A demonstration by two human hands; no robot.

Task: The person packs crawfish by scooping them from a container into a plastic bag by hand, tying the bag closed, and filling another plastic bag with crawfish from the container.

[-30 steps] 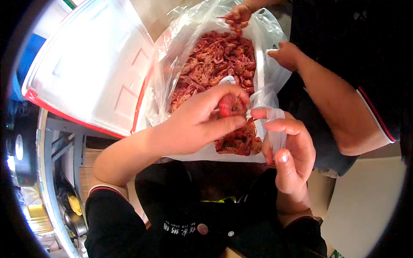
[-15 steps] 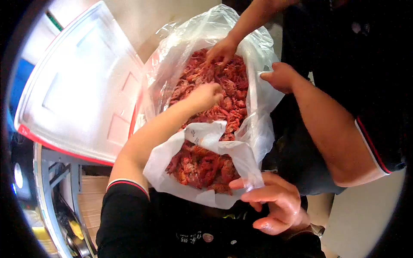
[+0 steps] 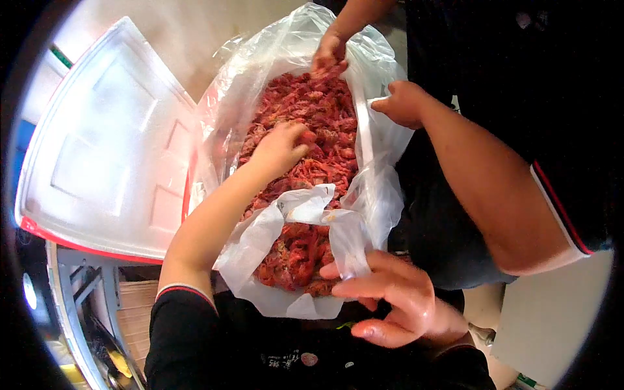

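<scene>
Red crayfish [image 3: 325, 117] fill a box lined with a large clear plastic bag [image 3: 224, 97]. Over the middle of the pile, my left hand [image 3: 279, 151] has curled fingers, with a red crayfish at the fingertips. A smaller white bag [image 3: 250, 250], its mouth open, holds more crayfish [image 3: 299, 260] at the near end of the box. At its right side, my right hand [image 3: 396, 296] has its fingers hooked in the bag's edge, thumb apart.
A co-worker stands at the right; one hand [image 3: 329, 58] is at the pile's far end, the other [image 3: 402, 104] grips the liner's right edge. The white foam lid [image 3: 110, 149] with red edging stands open at the left, above a metal frame [image 3: 84, 286].
My left hand has gone from beside my right hand out over the pile. The small bag now shows open and full in front of me. The co-worker's far hand dipped into the pile, then rose slightly.
</scene>
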